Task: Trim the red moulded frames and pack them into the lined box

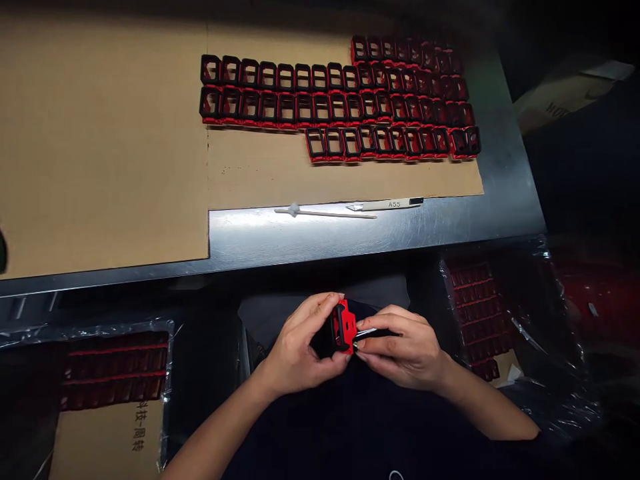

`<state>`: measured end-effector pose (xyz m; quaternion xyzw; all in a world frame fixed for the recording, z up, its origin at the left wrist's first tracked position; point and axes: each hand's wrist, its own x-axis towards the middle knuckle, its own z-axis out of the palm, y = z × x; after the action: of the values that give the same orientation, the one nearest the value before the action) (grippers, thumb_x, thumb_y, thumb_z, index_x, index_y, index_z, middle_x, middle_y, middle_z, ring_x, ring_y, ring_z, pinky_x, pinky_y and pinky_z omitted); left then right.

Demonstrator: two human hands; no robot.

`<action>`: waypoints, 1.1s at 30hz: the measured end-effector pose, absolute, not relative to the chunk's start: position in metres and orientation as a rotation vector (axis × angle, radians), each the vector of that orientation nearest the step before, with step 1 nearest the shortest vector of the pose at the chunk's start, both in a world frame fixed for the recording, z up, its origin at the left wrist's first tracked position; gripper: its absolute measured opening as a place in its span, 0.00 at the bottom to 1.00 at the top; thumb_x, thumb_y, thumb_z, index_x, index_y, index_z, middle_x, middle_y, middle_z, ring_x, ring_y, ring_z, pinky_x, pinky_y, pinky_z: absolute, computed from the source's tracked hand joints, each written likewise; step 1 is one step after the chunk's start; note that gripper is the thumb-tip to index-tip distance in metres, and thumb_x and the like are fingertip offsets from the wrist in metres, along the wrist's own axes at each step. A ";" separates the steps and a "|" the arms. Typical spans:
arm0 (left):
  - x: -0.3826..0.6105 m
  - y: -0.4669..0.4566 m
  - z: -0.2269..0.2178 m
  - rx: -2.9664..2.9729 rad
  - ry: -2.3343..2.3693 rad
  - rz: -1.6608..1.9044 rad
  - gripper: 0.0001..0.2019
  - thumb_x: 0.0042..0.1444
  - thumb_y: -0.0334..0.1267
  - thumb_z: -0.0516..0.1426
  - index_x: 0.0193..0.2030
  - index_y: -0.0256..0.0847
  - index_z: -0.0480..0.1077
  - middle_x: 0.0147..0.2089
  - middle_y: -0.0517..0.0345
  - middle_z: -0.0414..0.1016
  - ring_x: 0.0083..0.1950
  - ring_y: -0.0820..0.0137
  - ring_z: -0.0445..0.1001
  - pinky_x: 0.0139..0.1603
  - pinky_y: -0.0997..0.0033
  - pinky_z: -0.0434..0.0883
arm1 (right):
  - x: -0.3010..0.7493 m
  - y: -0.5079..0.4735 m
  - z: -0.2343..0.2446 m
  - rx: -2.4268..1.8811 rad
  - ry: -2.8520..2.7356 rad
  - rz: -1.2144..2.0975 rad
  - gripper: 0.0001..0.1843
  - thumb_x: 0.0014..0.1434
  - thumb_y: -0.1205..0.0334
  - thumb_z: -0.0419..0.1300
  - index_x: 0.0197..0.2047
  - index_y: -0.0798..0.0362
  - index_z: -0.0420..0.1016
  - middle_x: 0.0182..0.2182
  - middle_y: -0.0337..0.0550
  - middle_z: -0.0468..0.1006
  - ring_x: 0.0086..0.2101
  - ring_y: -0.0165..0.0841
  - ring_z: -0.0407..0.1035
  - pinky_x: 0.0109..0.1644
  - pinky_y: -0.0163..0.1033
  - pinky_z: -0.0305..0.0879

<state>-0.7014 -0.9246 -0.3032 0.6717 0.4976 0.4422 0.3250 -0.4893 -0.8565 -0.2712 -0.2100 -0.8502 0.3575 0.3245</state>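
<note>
My left hand grips a small rectangular frame of red and black plastic by its edge, holding it upright in front of me. My right hand is close against the frame's right side, and its fingers pinch a thin silvery strip, perhaps a blade, whose tip meets the frame. The fingers hide part of the frame. Behind it lies a dark cloth over my lap.
Rows of several similar frames stand on a cardboard sheet on a steel bench. A craft knife marked A55 and a thin stick lie near the sheet's edge. Plastic-wrapped trays of red parts sit either side.
</note>
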 end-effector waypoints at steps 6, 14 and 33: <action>-0.701 -0.924 -0.304 1.764 1.302 1.157 0.43 0.50 0.31 0.63 0.73 0.45 0.53 0.59 0.42 0.72 0.58 0.56 0.73 0.56 0.53 0.76 | -0.489 -0.855 -0.270 -0.541 -2.245 0.926 0.04 0.62 0.67 0.65 0.41 0.54 0.79 0.41 0.47 0.80 0.37 0.31 0.75 0.40 0.37 0.75; -0.702 -0.924 -0.305 1.802 1.285 1.146 0.42 0.51 0.31 0.63 0.73 0.45 0.53 0.57 0.42 0.72 0.56 0.57 0.74 0.54 0.54 0.77 | -0.489 -0.854 -0.264 -0.543 -2.302 0.978 0.04 0.64 0.66 0.64 0.43 0.54 0.80 0.42 0.47 0.80 0.41 0.33 0.75 0.46 0.38 0.77; -0.701 -0.938 -0.323 1.337 1.251 1.394 0.35 0.52 0.44 0.67 0.66 0.44 0.63 0.59 0.43 0.73 0.60 0.55 0.74 0.62 0.51 0.72 | -0.503 -0.832 -0.269 -0.576 -2.214 0.905 0.04 0.64 0.69 0.62 0.43 0.54 0.76 0.39 0.45 0.81 0.40 0.33 0.77 0.45 0.39 0.76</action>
<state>-0.7011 -0.9376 -0.3225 0.5306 0.4964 0.5529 0.4079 -0.5034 -0.8324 -0.2691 -0.2208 -0.8482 0.3467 0.3340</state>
